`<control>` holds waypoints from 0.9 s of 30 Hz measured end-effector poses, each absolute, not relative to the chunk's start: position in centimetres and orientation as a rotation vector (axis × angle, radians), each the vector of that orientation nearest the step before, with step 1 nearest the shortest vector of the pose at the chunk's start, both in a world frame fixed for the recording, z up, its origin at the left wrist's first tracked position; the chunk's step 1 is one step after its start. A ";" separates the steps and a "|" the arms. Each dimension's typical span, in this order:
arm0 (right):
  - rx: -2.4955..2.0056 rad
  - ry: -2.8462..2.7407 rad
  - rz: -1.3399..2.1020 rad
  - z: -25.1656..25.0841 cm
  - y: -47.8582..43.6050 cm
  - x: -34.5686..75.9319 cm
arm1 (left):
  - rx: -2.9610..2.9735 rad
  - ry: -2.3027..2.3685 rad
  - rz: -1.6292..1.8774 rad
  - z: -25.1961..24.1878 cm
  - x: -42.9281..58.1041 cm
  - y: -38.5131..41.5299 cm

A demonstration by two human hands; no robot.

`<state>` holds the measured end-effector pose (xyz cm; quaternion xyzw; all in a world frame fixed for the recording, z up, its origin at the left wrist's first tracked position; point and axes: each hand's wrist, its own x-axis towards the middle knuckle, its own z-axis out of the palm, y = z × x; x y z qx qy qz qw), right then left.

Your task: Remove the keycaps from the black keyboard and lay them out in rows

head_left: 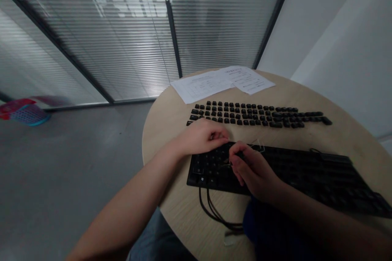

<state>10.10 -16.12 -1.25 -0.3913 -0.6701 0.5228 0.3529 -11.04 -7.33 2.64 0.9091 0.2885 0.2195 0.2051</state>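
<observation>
A black keyboard lies across the table under my hands, with keys still seated at its left end. My right hand is closed above its left part, pinching what looks like a wire keycap puller; thin wire loops stick out behind the fingers. Beside it, my left hand rests at the keyboard's far edge with fingers curled in. Whatever its fingertips may hold is hidden. Beyond both hands, loose black keycaps are laid out in several rows, and the left wrist is close to their near left corner.
Printed sheets of paper lie at the back of the round wooden table. Black cables loop below the keyboard near the front edge. A basket stands on the floor at far left. Glass with blinds rises behind.
</observation>
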 end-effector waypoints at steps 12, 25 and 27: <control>-1.032 -2.064 0.984 3.4 -16.2 11.6 | 2.725 0.830 0.383 1.3 -9.0 -7.7; -1.038 -1.750 1.280 0.1 -16.5 12.2 | 2.742 0.848 0.408 0.9 -9.3 -7.1; -1.025 -1.763 1.299 -0.1 -16.4 12.1 | 2.746 0.850 0.409 0.9 -9.3 -7.1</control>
